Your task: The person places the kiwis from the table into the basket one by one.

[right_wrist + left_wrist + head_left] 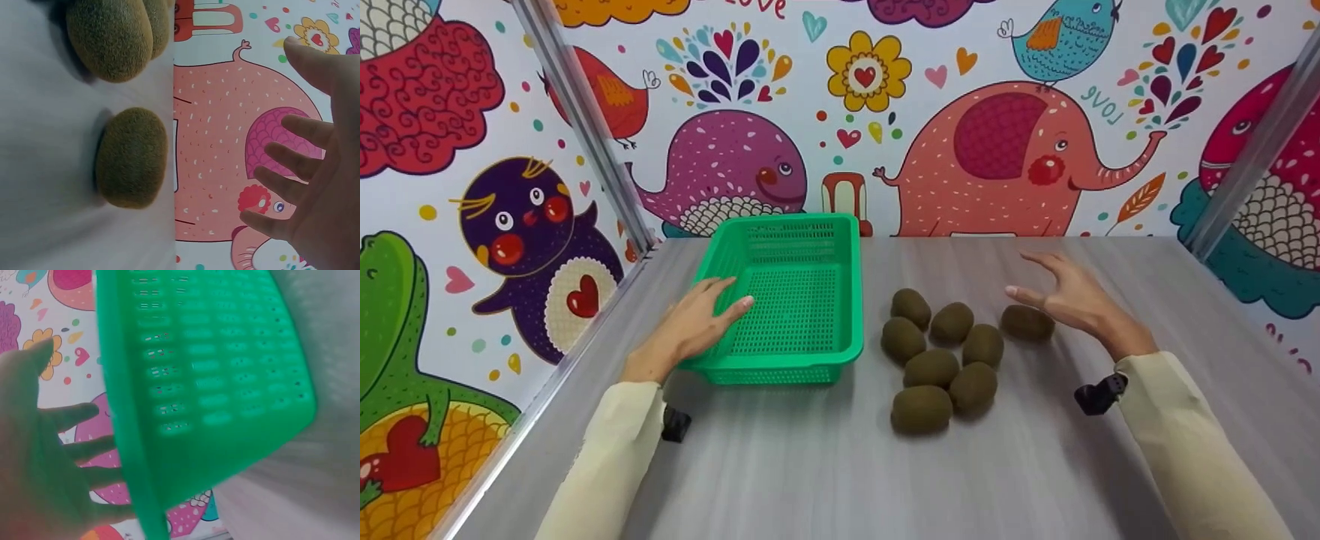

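A green plastic basket (pixel 840 285) (pixel 214 382) stands empty on the grey table, left of centre. My left hand (pixel 701 315) (pixel 50 455) rests with straight fingers against its left rim. Several brown kiwis (pixel 934 367) lie in a cluster to the right of the basket. One kiwi (pixel 1027 322) (pixel 131 158) lies apart at the cluster's right. My right hand (pixel 1065 292) (pixel 315 169) hovers open with spread fingers just above and beside that kiwi, holding nothing.
The table (pixel 840 465) is walled by cartoon-patterned panels with metal posts (pixel 585 127) at the back corners. A black wrist-camera mount (pixel 1099 394) sits at my right cuff. Bare tabletop lies in front of the kiwis and basket.
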The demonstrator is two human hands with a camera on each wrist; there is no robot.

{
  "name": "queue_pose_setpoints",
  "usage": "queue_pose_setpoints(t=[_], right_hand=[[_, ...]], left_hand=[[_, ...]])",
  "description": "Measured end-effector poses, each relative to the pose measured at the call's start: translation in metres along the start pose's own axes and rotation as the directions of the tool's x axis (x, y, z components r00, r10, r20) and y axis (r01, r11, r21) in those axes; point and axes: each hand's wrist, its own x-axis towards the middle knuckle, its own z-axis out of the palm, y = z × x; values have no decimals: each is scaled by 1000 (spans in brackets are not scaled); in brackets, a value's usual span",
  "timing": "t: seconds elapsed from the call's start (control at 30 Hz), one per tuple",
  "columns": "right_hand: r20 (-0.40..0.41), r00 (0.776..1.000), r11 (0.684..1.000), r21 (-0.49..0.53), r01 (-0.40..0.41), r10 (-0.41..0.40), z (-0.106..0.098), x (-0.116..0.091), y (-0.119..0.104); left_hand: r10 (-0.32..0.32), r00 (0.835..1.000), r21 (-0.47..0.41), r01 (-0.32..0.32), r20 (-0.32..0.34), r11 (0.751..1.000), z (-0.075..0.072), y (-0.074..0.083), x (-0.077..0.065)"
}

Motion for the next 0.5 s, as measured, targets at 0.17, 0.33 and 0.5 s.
queue_pose_setpoints(t=[0.17,0.33,0.5], right_hand=[[28,999,994,110,-29,26,4,-6,9],[44,999,969,243,-40,30,9,-11,23],[11,998,938,340,-64,64,16,-14,34]], left_hand=[[-5,998,-80,1,-58,997,2,-13,-11],[-61,994,-189,43,-94,981,5,-23,-21],[-131,986,-278,99,-98,955,10,-34,-28]])
